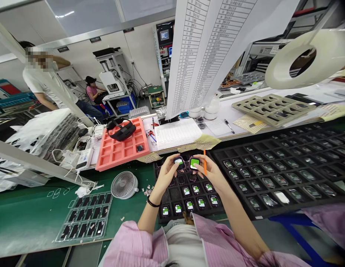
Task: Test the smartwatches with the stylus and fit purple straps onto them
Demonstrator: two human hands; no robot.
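My left hand [170, 168] is closed round a smartwatch [179, 161] with a lit green and white screen, its thumb on the glass. Beside it my right hand [210, 170] grips a second smartwatch [194, 163], whose screen is mostly green. An orange stick-like tool [205, 162] also stands out from the right hand's fingers; its lower end is hidden. Both watches are held side by side above a black foam tray [172, 195]. In the tray's near rows lie several watches with lit green and white screens [189, 204].
More black trays with watches [256, 183] fill the right. A red compartment tray [105, 157] holds a black strapped headset [120, 129]. Left are a small fan [124, 184] and a clear tray of black parts [85, 215]. A printed sheet [186, 55] hangs ahead; two people are beyond.
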